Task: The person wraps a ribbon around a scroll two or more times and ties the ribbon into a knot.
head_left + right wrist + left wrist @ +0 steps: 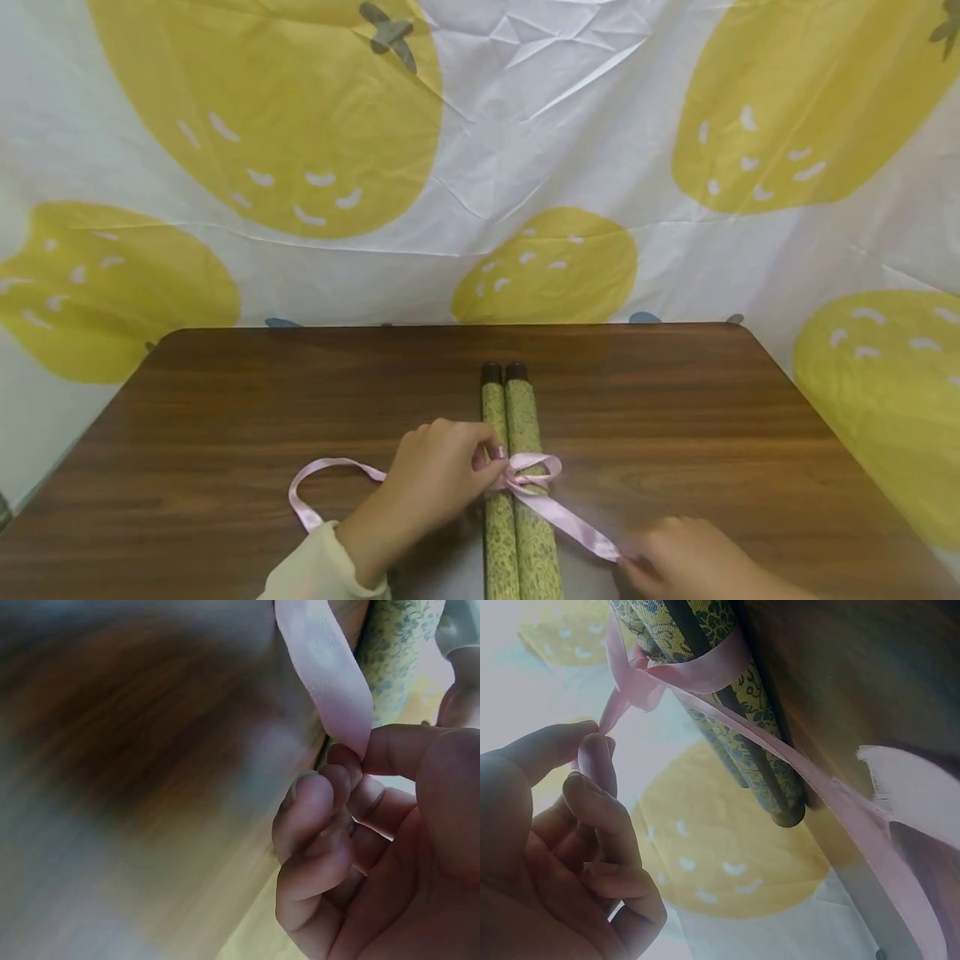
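Two yellow-green patterned rolls (534, 533) with dark end caps, which look like scrolls, lie side by side on the table. A pink satin ribbon (573, 527) goes round both, knotted on top with a loop to the right. My left hand (442, 467) is over the left roll; in the left wrist view its thumb and forefinger pinch the ribbon (613, 711) just off the knot. To the lower right, my right hand (690, 554) pinches the end of a ribbon tail (330, 682), drawn straight from the knot. Another tail (300, 492) curves out left past the left wrist.
The dark wood table (225, 400) has rounded far corners. Right behind its far edge hangs a white cloth (495, 167) printed with large yellow fruit. A pale sleeve (322, 567) covers the left forearm.
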{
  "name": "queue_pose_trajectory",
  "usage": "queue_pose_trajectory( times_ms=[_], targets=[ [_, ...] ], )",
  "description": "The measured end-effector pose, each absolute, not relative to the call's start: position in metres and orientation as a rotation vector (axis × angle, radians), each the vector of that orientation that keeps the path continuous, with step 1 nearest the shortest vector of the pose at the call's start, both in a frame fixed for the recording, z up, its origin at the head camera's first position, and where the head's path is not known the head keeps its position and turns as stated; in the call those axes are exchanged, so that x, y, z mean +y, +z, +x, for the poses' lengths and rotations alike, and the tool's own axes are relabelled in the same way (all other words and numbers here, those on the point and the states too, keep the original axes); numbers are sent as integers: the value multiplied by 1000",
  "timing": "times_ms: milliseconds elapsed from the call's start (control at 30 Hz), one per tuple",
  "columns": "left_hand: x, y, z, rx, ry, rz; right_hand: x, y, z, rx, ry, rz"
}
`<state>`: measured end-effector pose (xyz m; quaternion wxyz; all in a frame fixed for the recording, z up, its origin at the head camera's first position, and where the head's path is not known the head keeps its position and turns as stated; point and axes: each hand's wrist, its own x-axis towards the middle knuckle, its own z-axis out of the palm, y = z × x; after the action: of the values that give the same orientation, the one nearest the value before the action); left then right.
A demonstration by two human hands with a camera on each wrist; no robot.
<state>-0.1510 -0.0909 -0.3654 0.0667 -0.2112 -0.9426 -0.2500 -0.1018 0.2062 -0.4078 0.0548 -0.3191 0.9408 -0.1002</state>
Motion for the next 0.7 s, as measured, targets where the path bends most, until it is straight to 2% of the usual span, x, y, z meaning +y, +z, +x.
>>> queue_pose_trajectory(
  times_ms=[700],
  targets=[
    [-97,-367,-155,-2858,-701,-623,251,-406,-103,2973,-170,-726]
  ],
)
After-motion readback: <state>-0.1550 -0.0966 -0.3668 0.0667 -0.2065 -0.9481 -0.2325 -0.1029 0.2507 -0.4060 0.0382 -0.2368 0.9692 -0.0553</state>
